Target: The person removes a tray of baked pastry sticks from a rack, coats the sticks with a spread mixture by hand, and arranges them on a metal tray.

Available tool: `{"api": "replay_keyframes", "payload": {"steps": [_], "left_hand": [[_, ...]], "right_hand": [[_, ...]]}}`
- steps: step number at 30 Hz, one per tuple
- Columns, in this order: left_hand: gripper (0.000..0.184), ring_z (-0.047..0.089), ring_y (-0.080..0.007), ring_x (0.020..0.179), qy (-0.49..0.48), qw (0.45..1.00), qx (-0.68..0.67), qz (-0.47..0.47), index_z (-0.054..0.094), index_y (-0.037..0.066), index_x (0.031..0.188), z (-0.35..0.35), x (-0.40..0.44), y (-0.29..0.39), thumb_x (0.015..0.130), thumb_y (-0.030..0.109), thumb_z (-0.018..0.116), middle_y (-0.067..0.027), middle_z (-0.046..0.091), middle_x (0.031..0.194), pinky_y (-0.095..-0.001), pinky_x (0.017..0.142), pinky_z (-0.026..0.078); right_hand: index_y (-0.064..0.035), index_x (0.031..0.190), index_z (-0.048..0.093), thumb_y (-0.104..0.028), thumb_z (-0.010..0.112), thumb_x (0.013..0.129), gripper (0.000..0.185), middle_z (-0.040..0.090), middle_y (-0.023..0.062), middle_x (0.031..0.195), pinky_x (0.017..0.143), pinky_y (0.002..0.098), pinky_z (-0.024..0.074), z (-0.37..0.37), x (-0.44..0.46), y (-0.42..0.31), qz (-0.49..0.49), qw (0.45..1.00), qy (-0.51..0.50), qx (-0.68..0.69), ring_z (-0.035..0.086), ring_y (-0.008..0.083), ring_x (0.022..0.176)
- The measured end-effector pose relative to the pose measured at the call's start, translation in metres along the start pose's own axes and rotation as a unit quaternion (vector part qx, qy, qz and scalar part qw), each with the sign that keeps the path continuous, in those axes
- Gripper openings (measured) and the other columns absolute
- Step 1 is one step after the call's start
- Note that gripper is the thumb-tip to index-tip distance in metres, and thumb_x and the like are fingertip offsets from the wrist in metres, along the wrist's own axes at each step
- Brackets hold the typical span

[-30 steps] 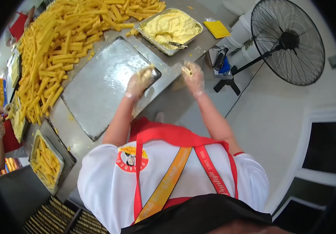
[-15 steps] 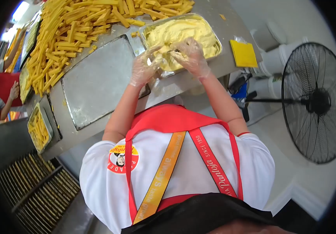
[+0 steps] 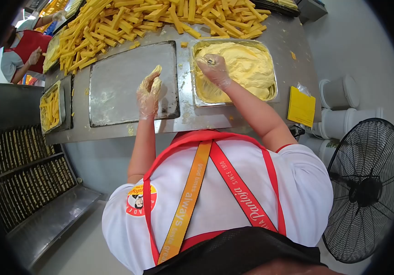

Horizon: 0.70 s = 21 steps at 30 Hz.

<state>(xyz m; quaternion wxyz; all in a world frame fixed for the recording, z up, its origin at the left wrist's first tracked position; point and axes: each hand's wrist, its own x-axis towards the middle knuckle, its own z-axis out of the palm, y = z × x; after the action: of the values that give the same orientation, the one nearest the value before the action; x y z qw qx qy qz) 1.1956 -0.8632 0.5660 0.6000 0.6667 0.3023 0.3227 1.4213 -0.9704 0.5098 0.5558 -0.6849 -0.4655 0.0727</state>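
My left hand (image 3: 149, 94), in a clear plastic glove, is raised over the right part of a flat metal tray (image 3: 128, 87). Its fingers point up with the thumb apart, and yellow cream smears the tips. My right hand (image 3: 214, 68), gloved too, is curled closed above the left side of a metal pan (image 3: 233, 101). Thick pale yellow cream (image 3: 247, 64) fills that pan. A small dark round detail shows at the right hand's knuckles; whatever the fingers hold is too small to name.
Yellow sticks (image 3: 128, 20) are heaped at the back of the steel table (image 3: 284, 50). A small tray (image 3: 50, 110) of sticks sits left. A yellow folded item (image 3: 301, 106) lies right, near white buckets (image 3: 339, 91) and a fan (image 3: 364, 190). Another person (image 3: 27, 50) stands far left.
My hands have parted: the left has moved from the pan to above the flat tray, while the right stays over the cream. The view has shifted, and the other person shows more.
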Motion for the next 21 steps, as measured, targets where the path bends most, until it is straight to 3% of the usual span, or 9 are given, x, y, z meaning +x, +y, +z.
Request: {"api": "replay_keyframes", "payload": {"steps": [1, 3, 8, 12, 15, 18, 21], "left_hand": [[0.032, 0.055, -0.0214, 0.123, 0.006, 1.0, 0.004, -0.004, 0.059, -0.005, 0.124, -0.002, 0.0, 0.002, 0.093, 0.002, 0.057, -0.0149, 0.058, 0.134, -0.0318, 0.108, 0.038], [0.032, 0.055, -0.0214, 0.124, 0.014, 1.0, 0.013, -0.011, 0.059, -0.005, 0.124, -0.005, 0.003, 0.008, 0.093, 0.003, 0.057, -0.015, 0.059, 0.134, -0.0315, 0.107, 0.039], [0.032, 0.058, -0.019, 0.12, -0.023, 0.999, 0.045, 0.021, 0.062, -0.002, 0.122, -0.011, 0.029, -0.005, 0.092, 0.008, 0.06, -0.0121, 0.063, 0.129, -0.0302, 0.103, 0.042], [0.031, 0.061, -0.0176, 0.116, -0.05, 0.983, 0.162, 0.071, 0.066, 0.003, 0.119, -0.014, 0.055, -0.014, 0.09, 0.012, 0.061, -0.0082, 0.067, 0.124, -0.0292, 0.1, 0.044], [0.031, 0.063, -0.02, 0.114, -0.092, 0.978, 0.157, 0.104, 0.067, 0.007, 0.119, -0.01, 0.081, -0.027, 0.09, 0.018, 0.061, -0.0079, 0.068, 0.121, -0.0303, 0.099, 0.045], [0.034, 0.063, -0.0228, 0.113, -0.092, 0.958, 0.249, 0.111, 0.067, 0.009, 0.12, -0.003, 0.111, -0.034, 0.091, 0.025, 0.061, -0.01, 0.068, 0.12, -0.032, 0.097, 0.046], [0.038, 0.064, -0.0247, 0.11, -0.122, 0.939, 0.265, 0.18, 0.067, 0.01, 0.12, 0.009, 0.153, -0.048, 0.089, 0.031, 0.06, -0.0122, 0.069, 0.118, -0.0337, 0.095, 0.047]], "right_hand": [[-0.0055, 0.069, 0.06, -0.017, 0.072, 0.084, 0.022, 0.057, -0.0025, 0.062, 0.054, 0.0279, 0.041, -0.002, -0.001, 0.0, 0.003, 1.0, -0.014, -0.021, 0.048, 0.0067, 0.058], [-0.006, 0.069, 0.059, -0.017, 0.071, 0.084, 0.022, 0.055, -0.0026, 0.061, 0.053, 0.0284, 0.0405, 0.001, -0.004, 0.002, 0.108, 0.992, -0.013, 0.062, 0.047, 0.0075, 0.057], [-0.0064, 0.072, 0.059, -0.021, 0.07, 0.084, 0.022, 0.056, -0.0014, 0.063, 0.055, 0.0305, 0.0426, -0.004, -0.006, 0.014, 0.161, 0.987, -0.008, 0.015, 0.048, 0.0095, 0.057], [-0.0071, 0.075, 0.059, -0.022, 0.071, 0.083, 0.02, 0.058, 0.0005, 0.067, 0.06, 0.0301, 0.0458, -0.018, -0.014, -0.021, 0.267, 0.964, -0.01, -0.011, 0.051, 0.0106, 0.062], [-0.006, 0.082, 0.061, -0.027, 0.073, 0.082, 0.024, 0.059, 0.0024, 0.072, 0.064, 0.0311, 0.0473, -0.03, -0.016, -0.052, 0.332, 0.939, 0.0, -0.093, 0.053, 0.0125, 0.067], [-0.0038, 0.09, 0.063, -0.034, 0.076, 0.081, 0.034, 0.062, 0.0071, 0.08, 0.069, 0.0346, 0.049, -0.033, -0.024, -0.039, 0.22, 0.971, 0.061, -0.071, 0.059, 0.0203, 0.074], [-0.0025, 0.098, 0.064, -0.034, 0.076, 0.081, 0.038, 0.065, 0.0121, 0.09, 0.075, 0.0386, 0.0496, -0.052, -0.017, -0.089, 0.05, 0.908, 0.061, -0.411, 0.063, 0.0292, 0.082]]}}
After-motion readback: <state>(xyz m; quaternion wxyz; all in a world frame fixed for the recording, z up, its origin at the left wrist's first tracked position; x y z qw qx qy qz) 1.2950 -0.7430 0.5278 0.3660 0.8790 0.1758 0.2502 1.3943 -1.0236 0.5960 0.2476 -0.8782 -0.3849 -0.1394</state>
